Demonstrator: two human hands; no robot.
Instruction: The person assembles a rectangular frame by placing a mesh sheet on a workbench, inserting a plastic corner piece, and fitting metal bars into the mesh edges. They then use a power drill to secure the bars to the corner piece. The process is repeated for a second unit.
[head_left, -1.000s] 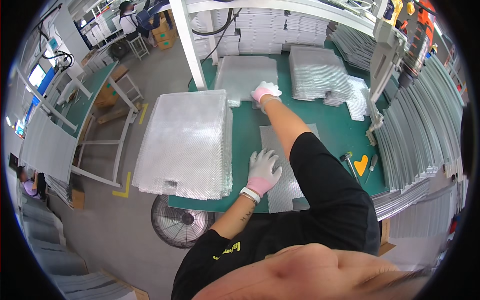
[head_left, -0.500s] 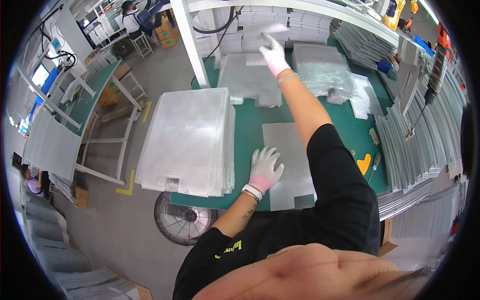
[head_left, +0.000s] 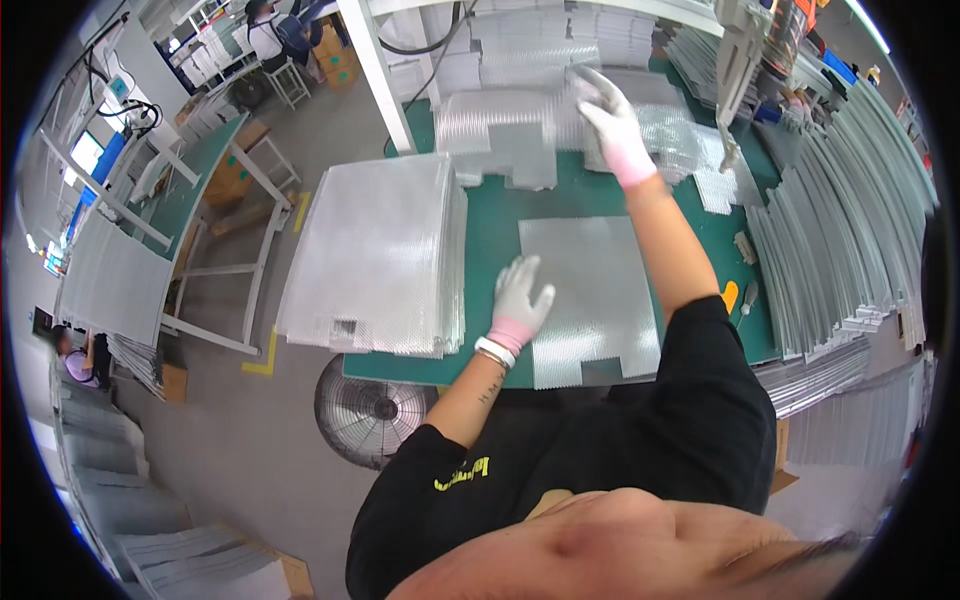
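Note:
My left hand [head_left: 521, 302], in a white glove with a pink cuff, has its fingers spread by the left edge of a silvery mesh sheet [head_left: 590, 280]. That sheet lies flat on the green table [head_left: 487, 225], with a notch in its near edge. Farther out, my gloved right hand [head_left: 615, 125] is closed at the right side of another notched mesh sheet [head_left: 510, 112], which looks bowed above the pile under it. The fingertips are partly blurred there. Another pile of mesh sheets [head_left: 672, 140] lies right of that hand.
A tall stack of mesh sheets [head_left: 375, 250] stands at the table's left. Rows of sheets [head_left: 840, 220] fill the right side. A hanging power driver [head_left: 790, 40] and white frame post [head_left: 375, 75] rise nearby. An orange tool [head_left: 730, 296] lies at right; a floor fan [head_left: 380, 408] stands below.
My right hand has moved right and nearer, and the far notched sheet has shifted and bowed at its right side. My left hand stays by the near sheet. The whole view has tilted slightly.

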